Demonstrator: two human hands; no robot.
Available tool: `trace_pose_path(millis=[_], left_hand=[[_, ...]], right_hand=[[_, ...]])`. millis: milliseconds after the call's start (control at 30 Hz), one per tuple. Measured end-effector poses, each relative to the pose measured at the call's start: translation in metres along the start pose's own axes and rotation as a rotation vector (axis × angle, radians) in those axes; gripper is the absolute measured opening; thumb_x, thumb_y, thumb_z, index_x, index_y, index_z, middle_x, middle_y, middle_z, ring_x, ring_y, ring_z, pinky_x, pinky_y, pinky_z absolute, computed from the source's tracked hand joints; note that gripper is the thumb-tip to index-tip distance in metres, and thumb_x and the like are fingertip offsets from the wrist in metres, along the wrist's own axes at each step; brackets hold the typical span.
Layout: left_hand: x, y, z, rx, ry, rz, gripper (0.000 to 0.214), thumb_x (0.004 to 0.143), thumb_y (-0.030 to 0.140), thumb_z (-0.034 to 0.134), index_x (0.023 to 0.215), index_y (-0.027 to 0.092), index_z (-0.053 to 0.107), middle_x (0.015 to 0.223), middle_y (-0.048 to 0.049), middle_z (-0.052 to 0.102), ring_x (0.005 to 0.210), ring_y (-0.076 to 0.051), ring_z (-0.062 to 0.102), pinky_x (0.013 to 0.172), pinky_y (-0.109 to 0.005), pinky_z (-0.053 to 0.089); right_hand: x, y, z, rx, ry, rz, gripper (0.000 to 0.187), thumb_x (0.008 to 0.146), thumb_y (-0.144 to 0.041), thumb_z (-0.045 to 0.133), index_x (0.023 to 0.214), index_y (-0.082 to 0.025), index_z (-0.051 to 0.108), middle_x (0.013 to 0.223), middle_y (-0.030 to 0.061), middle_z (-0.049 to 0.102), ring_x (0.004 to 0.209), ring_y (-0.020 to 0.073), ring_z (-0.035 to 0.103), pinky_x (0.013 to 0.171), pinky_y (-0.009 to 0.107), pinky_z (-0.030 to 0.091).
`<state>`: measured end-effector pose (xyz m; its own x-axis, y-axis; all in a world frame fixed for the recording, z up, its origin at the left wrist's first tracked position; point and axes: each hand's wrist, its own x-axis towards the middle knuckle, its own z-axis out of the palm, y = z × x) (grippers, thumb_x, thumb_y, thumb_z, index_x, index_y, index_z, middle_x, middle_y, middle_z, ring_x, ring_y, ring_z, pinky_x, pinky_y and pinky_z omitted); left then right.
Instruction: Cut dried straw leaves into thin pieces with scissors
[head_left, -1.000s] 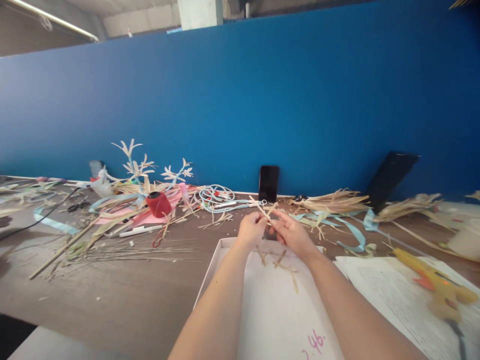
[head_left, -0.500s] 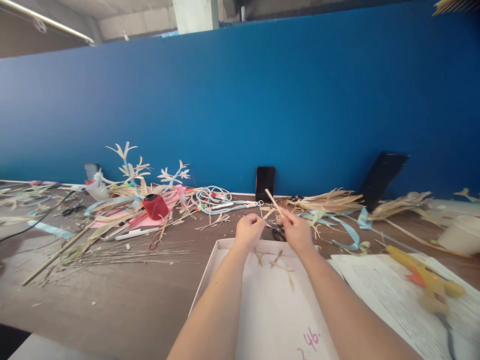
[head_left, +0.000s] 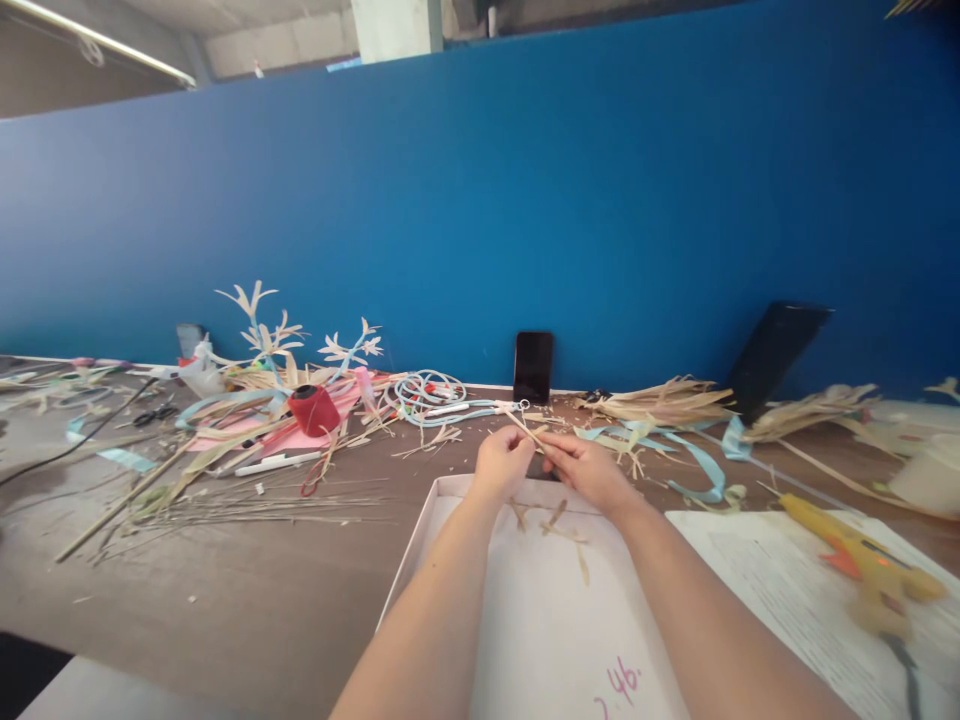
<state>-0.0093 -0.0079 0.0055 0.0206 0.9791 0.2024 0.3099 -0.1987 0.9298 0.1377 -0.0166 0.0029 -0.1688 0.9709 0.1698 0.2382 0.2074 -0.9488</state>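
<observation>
Over the far end of a white box lid point(head_left: 555, 620), my left hand point(head_left: 502, 465) and my right hand point(head_left: 589, 470) meet with their fingertips almost touching. A thin pale straw strip point(head_left: 519, 424) runs slantwise between them, its tip poking up past my left fingers. Both hands pinch it; my fingers cover part of its length. A few small dried straw pieces point(head_left: 555, 517) lie inside the lid, just below my hands. A dark object, mostly hidden, sits behind my right fingers.
A black phone point(head_left: 533, 366) leans on the blue partition point(head_left: 480, 200). Straw bundles point(head_left: 664, 402) and blue ribbon point(head_left: 705, 470) lie right. A yellow glue gun point(head_left: 862, 560) rests on printed paper point(head_left: 739, 560). Left are a red thread spool point(head_left: 313, 410), straw flowers point(head_left: 270, 335) and thin stalks point(head_left: 247, 505).
My right hand has tipped its straw strip down to the left, bringing it against my left fingers. The hands are closer together, and the view has shifted slightly.
</observation>
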Motion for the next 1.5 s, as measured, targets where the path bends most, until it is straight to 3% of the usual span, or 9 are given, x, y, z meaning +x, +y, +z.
trace_pose_path(millis=[200, 333, 467, 567, 700, 900, 1067, 1300, 1500], left_hand=[[-0.001, 0.005, -0.004, -0.042, 0.006, -0.048, 0.015, 0.067, 0.025, 0.047, 0.058, 0.017, 0.055, 0.053, 0.0035, 0.051, 0.051, -0.009, 0.043, 0.049, -0.019, 0.032], [-0.001, 0.008, -0.004, -0.037, 0.005, -0.12, 0.016, 0.066, 0.025, 0.046, 0.058, 0.016, 0.058, 0.052, 0.0024, 0.053, 0.048, -0.009, 0.042, 0.047, -0.02, 0.031], [0.001, 0.006, -0.002, -0.039, 0.005, -0.161, 0.017, 0.067, 0.025, 0.046, 0.062, 0.016, 0.06, 0.055, 0.0016, 0.055, 0.047, -0.009, 0.041, 0.047, -0.021, 0.031], [0.002, 0.002, -0.001, -0.034, -0.02, -0.088, 0.017, 0.069, 0.026, 0.047, 0.066, 0.016, 0.06, 0.055, 0.0024, 0.053, 0.05, -0.009, 0.043, 0.049, -0.021, 0.032], [0.0, -0.001, 0.001, 0.002, -0.022, -0.002, 0.018, 0.071, 0.028, 0.047, 0.068, 0.017, 0.06, 0.056, 0.0032, 0.05, 0.054, -0.01, 0.043, 0.051, -0.021, 0.032], [-0.001, 0.003, -0.002, -0.031, 0.017, -0.038, 0.015, 0.067, 0.025, 0.047, 0.056, 0.016, 0.052, 0.051, 0.0043, 0.046, 0.052, -0.009, 0.041, 0.05, -0.02, 0.031], [-0.001, 0.005, -0.004, -0.034, 0.007, -0.129, 0.015, 0.065, 0.025, 0.047, 0.059, 0.016, 0.057, 0.052, 0.0036, 0.052, 0.048, -0.008, 0.041, 0.047, -0.02, 0.03], [0.001, 0.001, -0.001, 0.001, -0.007, -0.084, 0.016, 0.069, 0.026, 0.045, 0.063, 0.017, 0.057, 0.053, 0.0033, 0.051, 0.051, -0.009, 0.044, 0.05, -0.02, 0.032], [-0.001, -0.001, 0.001, 0.034, 0.01, -0.007, 0.014, 0.069, 0.026, 0.046, 0.061, 0.017, 0.053, 0.054, 0.0041, 0.048, 0.054, -0.009, 0.043, 0.052, -0.02, 0.032]], right_hand=[[0.005, 0.005, 0.006, -0.156, 0.228, -0.082, 0.035, 0.077, -0.033, 0.052, 0.106, -0.024, 0.068, 0.062, -0.0004, 0.061, 0.05, 0.0121, 0.045, 0.051, 0.025, 0.037], [0.007, 0.006, 0.002, 0.123, 0.412, 0.065, 0.045, 0.075, -0.036, 0.054, 0.117, -0.022, 0.06, 0.066, -0.0012, 0.058, 0.041, 0.0078, 0.035, 0.041, 0.023, 0.028], [0.0, 0.001, -0.004, 0.385, 0.177, 0.069, 0.053, 0.076, -0.039, 0.056, 0.126, -0.025, 0.049, 0.068, -0.0029, 0.053, 0.04, 0.0048, 0.031, 0.037, 0.019, 0.018], [-0.004, -0.003, -0.005, 0.302, -0.026, 0.066, 0.052, 0.077, -0.038, 0.057, 0.126, -0.022, 0.049, 0.066, -0.0023, 0.055, 0.042, 0.005, 0.035, 0.039, 0.019, 0.021], [-0.003, -0.004, -0.001, 0.117, -0.081, 0.051, 0.045, 0.078, -0.037, 0.056, 0.119, -0.019, 0.058, 0.062, -0.0025, 0.053, 0.042, 0.0059, 0.036, 0.042, 0.02, 0.027], [0.006, 0.006, 0.009, -0.023, 0.114, -0.072, 0.033, 0.078, -0.032, 0.054, 0.107, -0.024, 0.067, 0.059, -0.0019, 0.055, 0.048, 0.0089, 0.04, 0.047, 0.022, 0.032], [0.01, 0.014, 0.003, 0.311, 0.417, 0.097, 0.047, 0.074, -0.036, 0.057, 0.118, -0.022, 0.058, 0.065, -0.0021, 0.054, 0.039, 0.0054, 0.032, 0.037, 0.02, 0.023], [-0.003, 0.004, -0.001, 0.323, -0.029, 0.039, 0.057, 0.076, -0.039, 0.059, 0.129, -0.023, 0.046, 0.065, -0.0017, 0.058, 0.041, 0.0057, 0.037, 0.039, 0.019, 0.023], [0.001, 0.003, 0.009, 0.074, 0.008, -0.01, 0.038, 0.078, -0.036, 0.056, 0.113, -0.024, 0.064, 0.057, -0.0034, 0.052, 0.042, 0.007, 0.034, 0.041, 0.021, 0.026]])
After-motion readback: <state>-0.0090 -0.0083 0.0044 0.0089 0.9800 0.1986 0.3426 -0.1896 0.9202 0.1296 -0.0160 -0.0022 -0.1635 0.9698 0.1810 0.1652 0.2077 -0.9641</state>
